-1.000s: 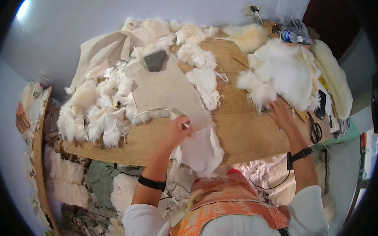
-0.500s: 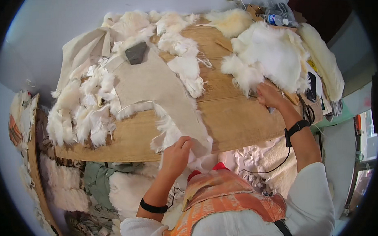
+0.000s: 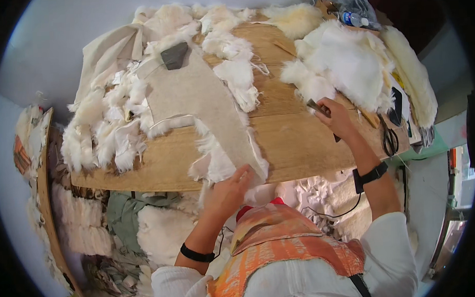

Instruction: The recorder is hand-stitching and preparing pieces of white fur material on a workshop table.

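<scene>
A large pale sheepskin (image 3: 193, 92) lies leather side up on the wooden table, white wool showing along its cut edges. On its narrow strip at the table's front edge rests my left hand (image 3: 229, 191), fingers stretched out over the leather. My right hand (image 3: 337, 119) is closed around a dark, flat, knife-like tool (image 3: 317, 107), held over the right part of the table. One end of the tool sticks out past the fingers, another bit shows below the palm. A dark grey angular piece (image 3: 175, 56) sits on the far end of the sheepskin.
White fleece scraps (image 3: 125, 144) heap up at the left, and a fluffy white pelt (image 3: 344, 61) lies at the right. Black-handled scissors (image 3: 389, 141), a phone (image 3: 395, 107) and a plastic bottle (image 3: 354, 20) are along the right side. More fleeces (image 3: 83, 224) hang below the front edge.
My right hand has picked up the dark tool beside the white pelt and drawn it slightly nearer. My left fingers have gone from a curled grip to stretched out on the sheepskin.
</scene>
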Tool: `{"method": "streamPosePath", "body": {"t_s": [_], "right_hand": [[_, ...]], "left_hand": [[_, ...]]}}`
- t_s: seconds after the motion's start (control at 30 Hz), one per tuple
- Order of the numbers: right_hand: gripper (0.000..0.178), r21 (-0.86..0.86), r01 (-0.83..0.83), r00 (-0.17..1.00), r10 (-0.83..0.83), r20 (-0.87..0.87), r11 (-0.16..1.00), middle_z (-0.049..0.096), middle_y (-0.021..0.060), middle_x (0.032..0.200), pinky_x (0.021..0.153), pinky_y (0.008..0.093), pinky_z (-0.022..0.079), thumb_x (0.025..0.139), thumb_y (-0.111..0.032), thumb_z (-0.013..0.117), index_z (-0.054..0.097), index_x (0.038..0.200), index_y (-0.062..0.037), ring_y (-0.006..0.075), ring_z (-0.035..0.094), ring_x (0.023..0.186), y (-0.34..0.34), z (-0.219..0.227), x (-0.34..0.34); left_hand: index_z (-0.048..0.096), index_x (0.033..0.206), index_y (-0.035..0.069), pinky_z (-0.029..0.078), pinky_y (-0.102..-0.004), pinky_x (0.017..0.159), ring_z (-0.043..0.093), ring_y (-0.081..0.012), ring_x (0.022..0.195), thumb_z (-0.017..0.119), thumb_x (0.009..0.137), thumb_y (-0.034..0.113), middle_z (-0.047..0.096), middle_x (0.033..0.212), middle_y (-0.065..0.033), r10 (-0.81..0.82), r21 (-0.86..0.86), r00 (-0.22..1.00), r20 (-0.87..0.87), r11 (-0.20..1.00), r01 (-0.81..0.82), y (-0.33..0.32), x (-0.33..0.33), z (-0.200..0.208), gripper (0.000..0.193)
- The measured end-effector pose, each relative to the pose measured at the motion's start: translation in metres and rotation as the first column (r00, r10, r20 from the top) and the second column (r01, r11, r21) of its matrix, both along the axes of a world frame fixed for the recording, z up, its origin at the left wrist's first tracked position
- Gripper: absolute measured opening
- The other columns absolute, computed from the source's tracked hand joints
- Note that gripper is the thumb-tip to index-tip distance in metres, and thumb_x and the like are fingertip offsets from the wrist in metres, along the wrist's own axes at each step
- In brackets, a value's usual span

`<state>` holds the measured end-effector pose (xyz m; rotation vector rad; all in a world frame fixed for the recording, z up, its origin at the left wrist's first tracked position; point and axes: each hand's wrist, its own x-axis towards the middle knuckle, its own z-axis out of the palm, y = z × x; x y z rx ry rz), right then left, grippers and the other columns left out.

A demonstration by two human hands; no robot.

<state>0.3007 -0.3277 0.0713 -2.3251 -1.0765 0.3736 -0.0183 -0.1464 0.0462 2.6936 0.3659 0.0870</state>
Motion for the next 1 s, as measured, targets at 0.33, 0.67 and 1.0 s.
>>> {"method": "streamPosePath", "body": {"t_s": [0.33, 0.67, 1.0], "right_hand": [[0.018, 0.476, 0.452, 0.460, 0.260, -0.849, 0.755, 0.052, -0.0013, 0.089, 0.070, 0.0274, 0.043, 0.095, -0.027, 0.045, 0.053, 0.098, -0.0119, 0.0094, 0.049, 0.078, 0.091, -0.008, -0.097], [0.022, 0.309, -0.233, 0.910, 0.319, -0.265, 0.922, 0.063, 0.0137, 0.082, 0.073, 0.0351, 0.048, 0.090, -0.022, 0.045, 0.059, 0.101, -0.0098, 0.0273, 0.061, 0.078, 0.151, -0.053, -0.167], [0.023, 0.157, -0.099, 0.988, 0.117, -0.104, 0.983, 0.064, 0.0167, 0.078, 0.070, 0.0427, 0.049, 0.086, -0.026, 0.049, 0.063, 0.095, -0.0112, 0.0331, 0.063, 0.077, 0.165, -0.051, -0.179]], "left_hand": [[0.062, 0.090, 0.005, 0.044, -0.0403, 0.077, 0.055, -0.0326, 0.087, 0.068, 0.071, 0.008, 0.061, 0.089, -0.0116, 0.338, -0.091, 0.878, 0.340, 0.941, -0.327, 0.070, 0.015, -0.011, 0.020], [0.064, 0.079, 0.004, 0.046, -0.0391, 0.071, 0.057, -0.0307, 0.080, 0.069, 0.070, 0.010, 0.061, 0.080, -0.0125, 0.469, -0.302, 0.856, 0.218, 0.866, -0.398, 0.083, 0.021, -0.032, 0.011], [0.062, 0.073, 0.008, 0.041, -0.0402, 0.066, 0.055, -0.0281, 0.075, 0.066, 0.068, 0.003, 0.059, 0.075, -0.0076, 0.360, -0.161, 0.839, 0.408, 0.933, -0.322, 0.077, 0.023, -0.035, 0.008]]}}
